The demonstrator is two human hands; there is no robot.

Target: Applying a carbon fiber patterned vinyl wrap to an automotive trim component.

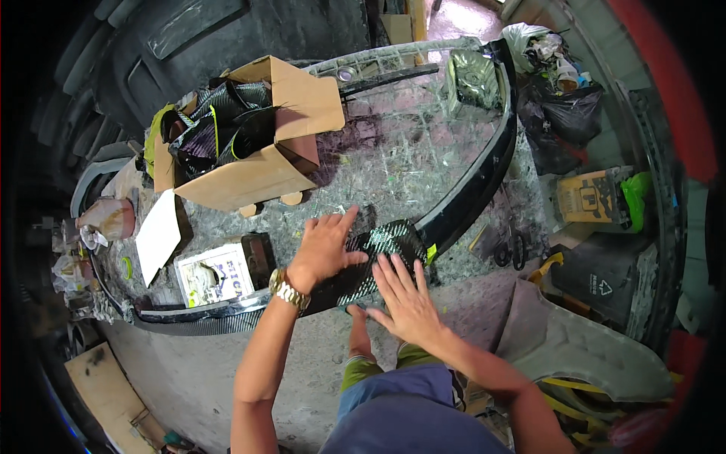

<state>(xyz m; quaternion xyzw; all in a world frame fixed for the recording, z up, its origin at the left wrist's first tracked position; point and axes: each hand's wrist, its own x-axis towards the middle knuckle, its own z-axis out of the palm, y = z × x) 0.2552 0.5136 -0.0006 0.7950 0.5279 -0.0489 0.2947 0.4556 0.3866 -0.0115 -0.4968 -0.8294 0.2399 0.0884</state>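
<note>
A dark, glossy woven carbon-fibre sheet [352,283] lies over the near edge of a long curved black panel [473,198]. My left hand [327,246], with a metal-band watch [290,293] at its wrist, rests on the sheet's left part with its fingers spread. To the right, my right hand [408,303] lies with fingers stretched out across the sheet's front portion. Both hands are flat and hold nothing. A small yellow-green tab [432,253] shows at the sheet's right end.
A cardboard box [246,184] full of carbon-fibre pieces stands on the stained worktable [393,155]. Nearer are a white board [157,240] and a white box [215,275]. Black-handled scissors [517,252] lie at right. Bagged rubbish [567,113] and a grey panel [575,337] flank the table.
</note>
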